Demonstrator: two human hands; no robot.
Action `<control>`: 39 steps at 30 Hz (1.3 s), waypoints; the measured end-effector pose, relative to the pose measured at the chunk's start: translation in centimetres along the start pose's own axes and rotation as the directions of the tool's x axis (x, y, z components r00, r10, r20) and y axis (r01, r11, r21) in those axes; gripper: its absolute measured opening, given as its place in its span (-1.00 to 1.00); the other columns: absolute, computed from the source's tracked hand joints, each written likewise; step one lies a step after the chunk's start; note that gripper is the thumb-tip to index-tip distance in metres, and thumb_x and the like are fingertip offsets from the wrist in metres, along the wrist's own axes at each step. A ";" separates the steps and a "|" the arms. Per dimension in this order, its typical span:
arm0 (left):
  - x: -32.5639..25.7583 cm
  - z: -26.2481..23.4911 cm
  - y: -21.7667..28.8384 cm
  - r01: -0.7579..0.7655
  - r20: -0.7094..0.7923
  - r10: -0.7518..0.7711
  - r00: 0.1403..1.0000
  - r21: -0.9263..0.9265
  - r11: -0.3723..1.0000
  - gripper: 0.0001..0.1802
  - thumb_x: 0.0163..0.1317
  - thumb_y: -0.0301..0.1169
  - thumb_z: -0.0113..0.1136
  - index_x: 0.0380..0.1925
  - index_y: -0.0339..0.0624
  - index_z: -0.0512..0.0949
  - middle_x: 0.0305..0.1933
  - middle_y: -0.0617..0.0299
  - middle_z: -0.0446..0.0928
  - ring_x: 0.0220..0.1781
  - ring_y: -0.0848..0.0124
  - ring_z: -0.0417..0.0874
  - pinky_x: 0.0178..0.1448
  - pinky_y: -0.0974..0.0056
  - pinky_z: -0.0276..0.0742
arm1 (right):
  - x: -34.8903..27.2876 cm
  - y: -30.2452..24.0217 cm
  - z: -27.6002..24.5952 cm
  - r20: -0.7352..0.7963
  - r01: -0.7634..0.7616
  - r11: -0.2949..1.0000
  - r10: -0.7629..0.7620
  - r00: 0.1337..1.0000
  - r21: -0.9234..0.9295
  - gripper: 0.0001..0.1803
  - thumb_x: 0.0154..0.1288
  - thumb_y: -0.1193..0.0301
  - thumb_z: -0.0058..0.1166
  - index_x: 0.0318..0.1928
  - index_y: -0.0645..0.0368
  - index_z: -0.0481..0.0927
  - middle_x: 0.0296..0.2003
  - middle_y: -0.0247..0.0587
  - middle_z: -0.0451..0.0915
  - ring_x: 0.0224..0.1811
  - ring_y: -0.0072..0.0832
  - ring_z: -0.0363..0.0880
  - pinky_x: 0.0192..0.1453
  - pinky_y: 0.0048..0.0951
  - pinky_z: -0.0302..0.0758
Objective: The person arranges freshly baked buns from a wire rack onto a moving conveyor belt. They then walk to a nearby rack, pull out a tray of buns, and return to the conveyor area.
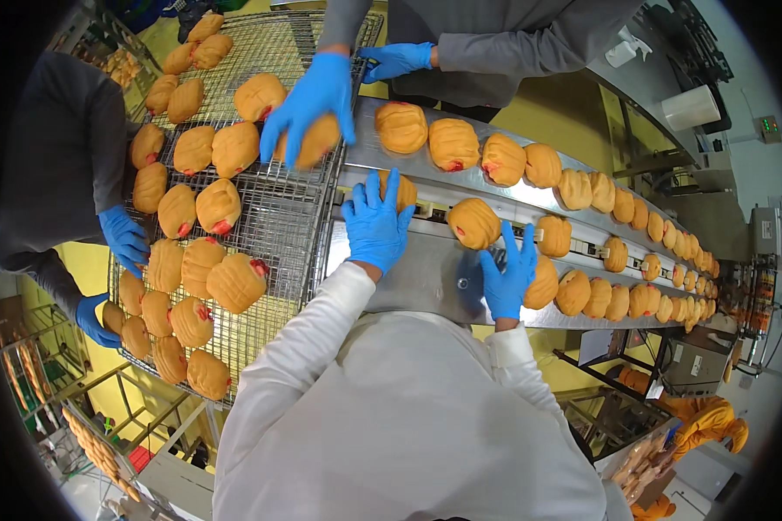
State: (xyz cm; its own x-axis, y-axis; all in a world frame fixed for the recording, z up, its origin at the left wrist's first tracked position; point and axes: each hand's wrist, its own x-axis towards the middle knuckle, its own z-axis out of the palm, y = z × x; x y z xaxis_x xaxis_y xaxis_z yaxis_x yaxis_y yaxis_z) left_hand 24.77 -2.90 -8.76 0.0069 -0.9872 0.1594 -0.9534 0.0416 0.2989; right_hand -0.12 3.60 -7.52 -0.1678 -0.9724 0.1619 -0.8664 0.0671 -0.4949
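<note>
My left hand (376, 223), in a blue glove, has its fingers spread over the near side of a golden filled bun (401, 191) at the left end of the conveyor's middle lane. It partly covers this bun. My right hand (510, 276), also gloved in blue, reaches up with its fingers stretched out between a bun with red filling (475, 223) and a bun in the near row (542, 283). It seems to close on neither. Across from me, a co-worker's gloved hand (314, 108) is over a blurred bun (313, 143) at the wire rack's edge.
Rows of filled buns run along the metal conveyor (391, 278) to the far right. On the left, a wire rack (269, 339) bears many buns. Another person's gloved hand (124, 236) touches its left side. The opposite co-worker's other hand (397, 62) is near the rack's far corner.
</note>
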 end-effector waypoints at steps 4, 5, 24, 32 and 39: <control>0.1 1.2 0.1 -0.026 0.128 0.026 0.991 0.005 1.000 -0.21 0.34 -0.06 0.24 0.52 -0.06 0.28 0.49 -0.12 0.27 0.36 -0.08 0.38 0.32 -0.18 0.29 | -0.1 0.4 -0.2 0.005 0.111 0.984 -0.112 0.994 0.136 -0.34 0.17 0.38 0.37 0.34 -0.15 0.63 0.48 0.13 0.33 0.40 0.16 0.36 0.45 0.06 0.31; -0.1 0.8 0.1 -0.026 0.176 0.029 0.984 -0.017 1.000 -0.22 0.34 -0.08 0.25 0.50 -0.07 0.31 0.49 -0.13 0.27 0.37 -0.07 0.37 0.33 -0.18 0.28 | -0.1 0.3 0.4 0.031 0.183 0.971 -0.190 0.981 0.152 -0.36 0.17 0.38 0.37 0.32 -0.16 0.64 0.45 0.12 0.38 0.37 0.15 0.38 0.44 0.05 0.32; -13.0 -12.7 -13.0 0.375 -0.098 -0.366 0.925 0.369 0.850 -0.16 0.14 -0.33 0.49 0.47 0.04 0.41 0.59 -0.03 0.24 0.61 -0.03 0.24 0.61 -0.14 0.12 | -4.5 4.2 -3.0 -0.014 -0.033 0.999 0.033 0.999 -0.015 -0.27 -0.06 0.29 0.54 0.24 -0.02 0.67 0.43 0.25 0.34 0.43 0.21 0.35 0.47 0.02 0.35; -12.9 -13.5 -14.3 0.364 -0.211 -0.338 0.917 0.099 0.926 -0.12 -0.07 -0.32 0.59 0.37 -0.01 0.49 0.32 -0.04 0.48 0.38 -0.06 0.44 0.45 -0.09 0.35 | -0.2 -1.3 0.7 0.116 0.364 0.911 -0.390 0.913 0.196 -0.17 -0.08 0.19 0.54 0.31 -0.10 0.62 0.46 0.14 0.35 0.43 0.13 0.36 0.45 0.07 0.33; -8.7 -12.6 -8.7 0.094 -0.258 -0.183 0.949 -0.320 0.943 -0.15 -0.03 -0.37 0.55 0.35 -0.19 0.46 0.32 -0.06 0.47 0.32 -0.02 0.46 0.45 -0.02 0.36 | 5.2 -8.1 8.7 0.169 0.423 0.897 -0.441 0.882 0.130 -0.18 0.16 0.08 0.43 0.44 -0.03 0.50 0.51 0.17 0.27 0.53 0.12 0.23 0.56 0.05 0.15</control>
State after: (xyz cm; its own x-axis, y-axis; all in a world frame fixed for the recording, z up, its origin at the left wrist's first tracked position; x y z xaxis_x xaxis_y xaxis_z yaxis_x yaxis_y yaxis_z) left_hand 36.82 7.31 -0.91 0.2586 -0.9044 0.3393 -0.8015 -0.0048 0.5979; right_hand 10.15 -3.93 -10.10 0.3135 -0.9245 0.2166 -0.7867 -0.3807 -0.4860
